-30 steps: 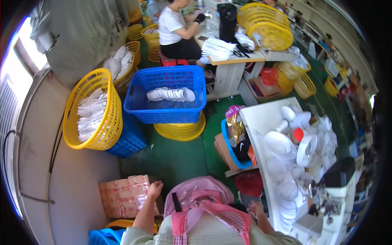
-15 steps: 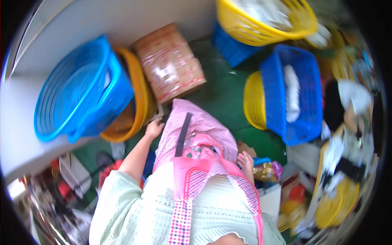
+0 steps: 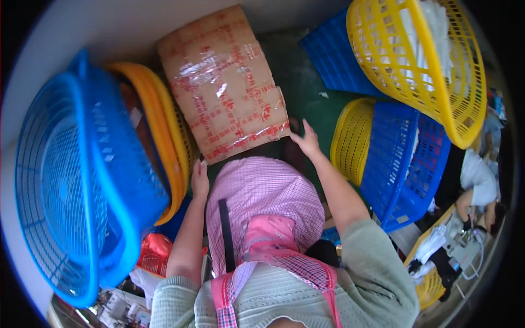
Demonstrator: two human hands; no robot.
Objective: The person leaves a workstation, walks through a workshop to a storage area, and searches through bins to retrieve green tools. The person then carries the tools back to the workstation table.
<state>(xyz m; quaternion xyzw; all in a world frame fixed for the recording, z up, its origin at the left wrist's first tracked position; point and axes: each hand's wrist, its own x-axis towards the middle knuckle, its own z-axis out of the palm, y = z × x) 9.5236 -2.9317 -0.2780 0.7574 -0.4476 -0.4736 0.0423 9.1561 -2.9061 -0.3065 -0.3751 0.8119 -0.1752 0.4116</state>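
Carton (image 3: 224,82) lies upper left of frame centre, long axis slanting down to the right, its lower end between the equally near right hand (image 3: 307,143), spread wide at one corner, and left hand (image 3: 200,180), whose grip cannot be determined.

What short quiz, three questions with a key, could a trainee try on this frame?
1. True or false: the person's left hand holds a white cloth.
2. Which is nearest the right hand?
A) a sewing machine
B) the carton
C) a chair
3. Fill in: the basket at the upper right is ____ and has white items in it.

Key:
1. False; its fingertips are at the carton's near left corner.
2. B
3. yellow
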